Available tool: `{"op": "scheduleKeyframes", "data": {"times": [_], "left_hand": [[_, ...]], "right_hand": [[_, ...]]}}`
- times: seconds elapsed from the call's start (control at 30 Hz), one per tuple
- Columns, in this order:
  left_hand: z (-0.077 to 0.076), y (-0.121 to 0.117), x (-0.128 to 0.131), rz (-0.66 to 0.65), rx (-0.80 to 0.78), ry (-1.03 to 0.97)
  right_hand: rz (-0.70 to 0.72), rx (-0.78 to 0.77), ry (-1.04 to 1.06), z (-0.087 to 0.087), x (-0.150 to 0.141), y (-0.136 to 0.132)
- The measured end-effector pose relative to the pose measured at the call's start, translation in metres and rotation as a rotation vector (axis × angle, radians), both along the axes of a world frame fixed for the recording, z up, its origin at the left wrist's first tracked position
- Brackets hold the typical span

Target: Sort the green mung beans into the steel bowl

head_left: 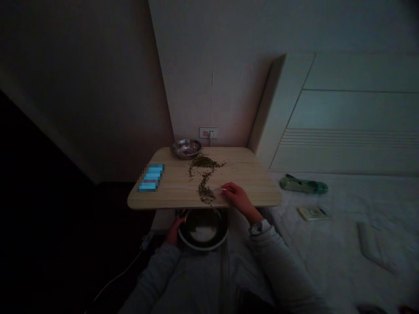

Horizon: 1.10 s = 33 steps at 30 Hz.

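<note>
Small dark green grains, like mung beans (205,162), lie scattered in a winding trail over the small wooden table (173,185). Below the table's near edge, my left hand (174,232) grips the left rim of a metal bowl (203,247), which has some dark grains inside. Over the front of the tabletop, my right hand (236,196) is closed in a pinch on a thin, clear, spoon-like tool (216,192). Its far end touches the nearest grains; the dim light blurs its exact shape. A second, shallow steel bowl (186,149) stands at the table's back left.
A lit phone-like screen (151,178), blurred out, lies at the table's left. Behind is a wall socket (208,133) with a plug. To the right, a bed (343,244) holds a green case (303,185) and a phone-shaped object (314,213). A white cable (121,274) runs at lower left.
</note>
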<state>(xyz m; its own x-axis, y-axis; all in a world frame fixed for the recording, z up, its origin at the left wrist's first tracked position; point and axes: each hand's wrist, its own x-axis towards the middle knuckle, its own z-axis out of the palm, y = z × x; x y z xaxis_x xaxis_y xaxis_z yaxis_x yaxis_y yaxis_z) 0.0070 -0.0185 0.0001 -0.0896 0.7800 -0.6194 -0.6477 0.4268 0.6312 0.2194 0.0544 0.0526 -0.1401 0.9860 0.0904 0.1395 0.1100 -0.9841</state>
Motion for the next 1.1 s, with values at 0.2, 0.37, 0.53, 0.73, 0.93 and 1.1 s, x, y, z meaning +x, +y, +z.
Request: {"op": "scheduleKeyframes", "data": {"times": [0.2,0.37,0.53,0.73,0.93,1.1], "left_hand": [[0.01,-0.0013,0.0037,0.009,-0.021,0.002],[0.0047,-0.0002,0.0015,0.028,0.001,0.03],[0.0026,-0.0004,0.0002,0.012,0.021,0.016],[0.0098,-0.0019,0.0018,0.008,-0.013,-0.021],[0.0092,-0.0027,0.0024,0.002,-0.006,0.004],[0.0083,-0.002,0.0026,0.018,-0.005,-0.011]], "right_hand": [[-0.014,0.021,0.011,-0.0012,0.0004,0.0],[-0.022,0.044,-0.025,-0.0025,0.0014,0.0003],[-0.036,0.046,-0.038,0.0002,0.0011,-0.0007],[-0.038,0.05,-0.033,-0.0027,0.0016,0.001],[-0.026,0.066,-0.044,-0.0037,0.0024,0.0014],[-0.021,0.056,-0.018,-0.0044,0.0023,0.0019]]}}
